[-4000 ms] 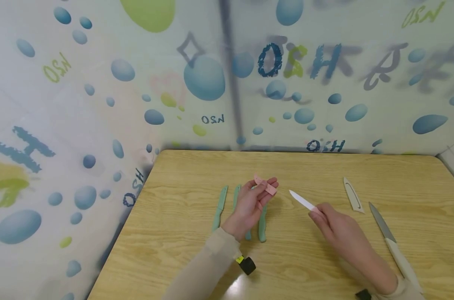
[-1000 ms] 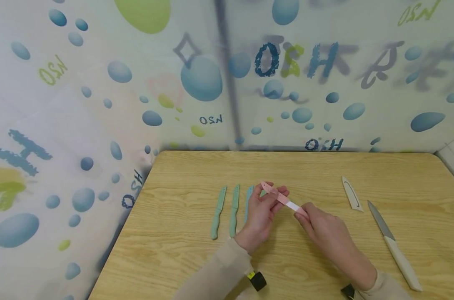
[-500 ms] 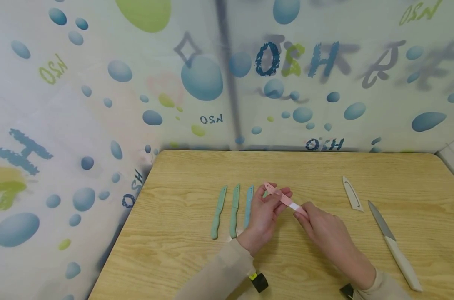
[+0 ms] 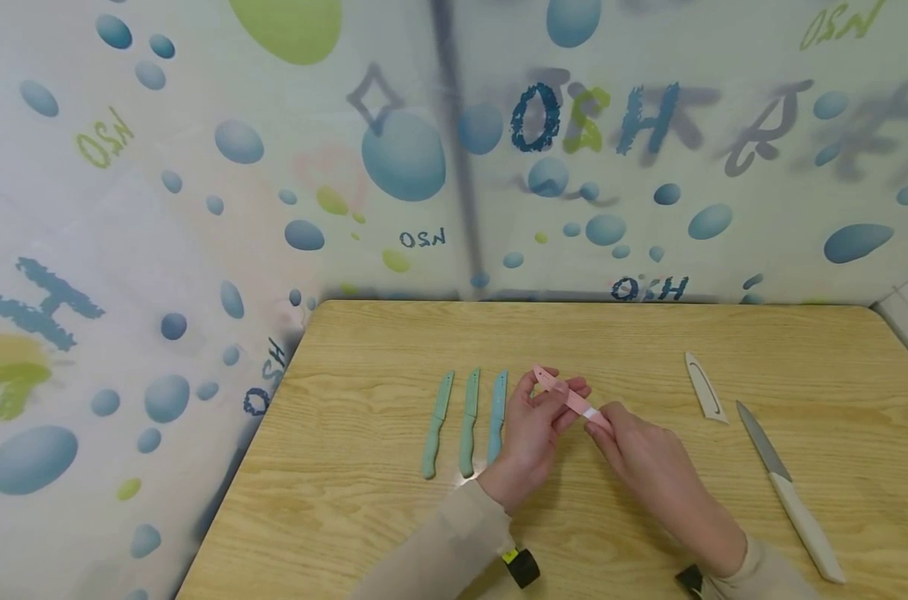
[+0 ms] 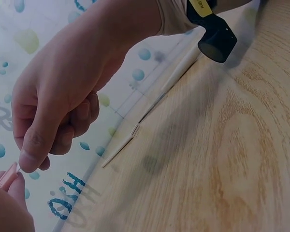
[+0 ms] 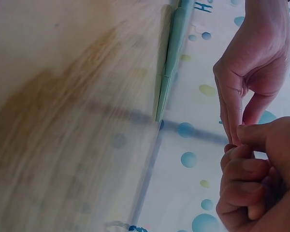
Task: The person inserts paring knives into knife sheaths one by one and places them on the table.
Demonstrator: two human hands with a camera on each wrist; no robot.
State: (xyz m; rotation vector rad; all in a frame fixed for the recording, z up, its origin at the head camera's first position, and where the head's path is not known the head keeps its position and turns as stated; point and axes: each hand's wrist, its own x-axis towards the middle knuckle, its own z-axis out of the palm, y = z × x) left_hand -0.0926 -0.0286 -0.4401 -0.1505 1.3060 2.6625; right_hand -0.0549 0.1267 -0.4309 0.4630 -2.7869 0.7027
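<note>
My left hand pinches a pink blade sheath between thumb and fingers, above the table. My right hand grips a small pink-handled knife by its handle. Most of the white blade is inside the sheath; just a short strip of it shows between sheath and handle. The left wrist view catches part of the pink sheath at its left edge, with the right hand reaching toward it. In the right wrist view both hands meet fingertip to fingertip, and the knife is hidden there.
Two green sheathed knives and a blue one lie in a row left of the hands; another green one is mostly hidden behind the left hand. At right lie a white sheath and a large white-handled knife.
Four seconds ago sheath and bare blade were apart. They have come together, and the blade has slid deeper into the sheath over the last second as the left hand shifted slightly right.
</note>
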